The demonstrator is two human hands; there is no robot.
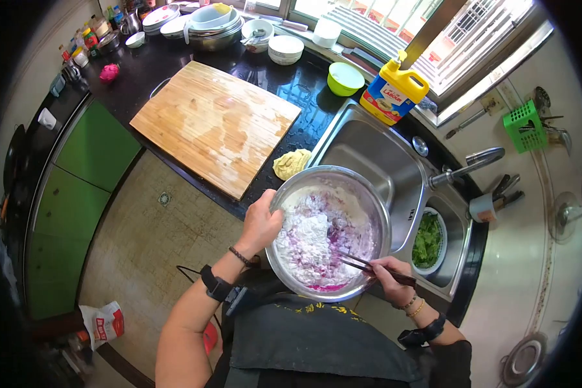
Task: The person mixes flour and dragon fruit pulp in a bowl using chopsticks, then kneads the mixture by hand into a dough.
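Observation:
A large steel bowl (385,223) holds white flour streaked with magenta (313,239). My left hand (262,223) grips the bowl's left rim. My right hand (394,279) is closed round a pair of dark chopsticks (355,260), whose tips are in the flour mixture. The bowl is in front of the apron, beside the sink's near left corner. Just above the bowl, a lump of yellow dough (291,164) lies on the black counter (304,132).
A wooden board (213,126) covers the counter at left. The double sink (368,149) has a basin of greens (428,240) in its right part. A yellow detergent jug (394,90), green bowl (346,79) and stacked bowls (285,50) stand near the window.

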